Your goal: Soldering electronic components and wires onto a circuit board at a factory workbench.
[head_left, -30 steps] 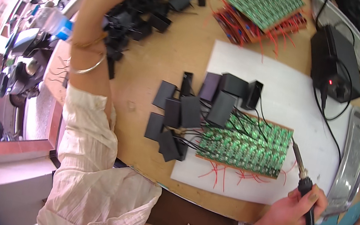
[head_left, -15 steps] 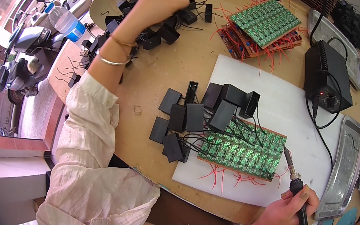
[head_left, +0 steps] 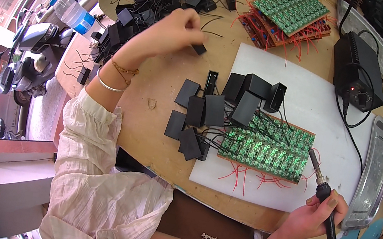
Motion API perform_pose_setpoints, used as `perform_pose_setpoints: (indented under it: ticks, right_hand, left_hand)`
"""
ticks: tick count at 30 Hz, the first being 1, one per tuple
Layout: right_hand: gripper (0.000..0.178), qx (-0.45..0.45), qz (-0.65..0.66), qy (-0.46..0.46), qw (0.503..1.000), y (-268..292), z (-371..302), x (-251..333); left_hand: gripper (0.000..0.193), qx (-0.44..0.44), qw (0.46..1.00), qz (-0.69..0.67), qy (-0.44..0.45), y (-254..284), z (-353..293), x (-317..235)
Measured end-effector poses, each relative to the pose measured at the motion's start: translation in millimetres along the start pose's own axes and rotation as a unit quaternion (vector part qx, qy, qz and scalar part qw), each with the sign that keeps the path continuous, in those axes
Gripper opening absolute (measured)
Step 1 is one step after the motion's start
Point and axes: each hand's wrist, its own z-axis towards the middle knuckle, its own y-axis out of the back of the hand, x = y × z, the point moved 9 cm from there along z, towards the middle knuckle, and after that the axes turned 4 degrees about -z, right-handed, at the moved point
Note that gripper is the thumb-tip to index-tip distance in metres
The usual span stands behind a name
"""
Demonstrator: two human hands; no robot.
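Observation:
My left hand [head_left: 175, 33] is closed on a small black plastic box [head_left: 199, 49], above the table just in front of a heap of similar black boxes [head_left: 124, 32] with thin black wires. Its fingers mostly hide the held box. My right hand [head_left: 310, 218] grips a soldering iron [head_left: 323, 191], whose tip points up and left, beside the right edge of a green circuit board panel [head_left: 267, 151]. Black wires run from that panel to several black boxes [head_left: 214, 110] clustered at its left and far side. Red wires stick out from its near edge.
The panel lies on a white board [head_left: 235, 190]. A stack of more green panels [head_left: 291, 9] with red wires stands at the back. To the right are a black soldering station [head_left: 359, 71] with its cable and a metal tray [head_left: 369, 174]. A water bottle [head_left: 74, 15] is at left.
My left hand has come back from the heap toward me and slightly right, bringing a black box along. My right hand keeps the iron in nearly the same place; the view has shifted slightly.

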Motion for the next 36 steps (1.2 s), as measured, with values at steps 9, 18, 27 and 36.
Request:
perform_pose_setpoints:
  ticks: [9,18,27,36]
  right_hand:
    - [0.023,0.0,0.021,-0.018,1.0,0,-1,-3]
    - [0.017,0.026,0.061,0.016,0.998,-8,2,9]
    - [0.026,-0.03,0.039,-0.005,0.999,1,6,9]
    - [0.028,-0.011,0.025,-0.008,1.0,7,3,1]
  left_hand:
    - [0.037,-0.128,0.982,0.082,-0.115,-12,-4,-5]
    - [0.018,-0.109,0.962,-0.128,-0.214,-19,-12,-48]
    - [0.018,0.01,0.747,0.199,-0.634,-130,-81,-200]
    - [0.011,0.106,0.836,0.078,-0.533,-168,-63,-171]
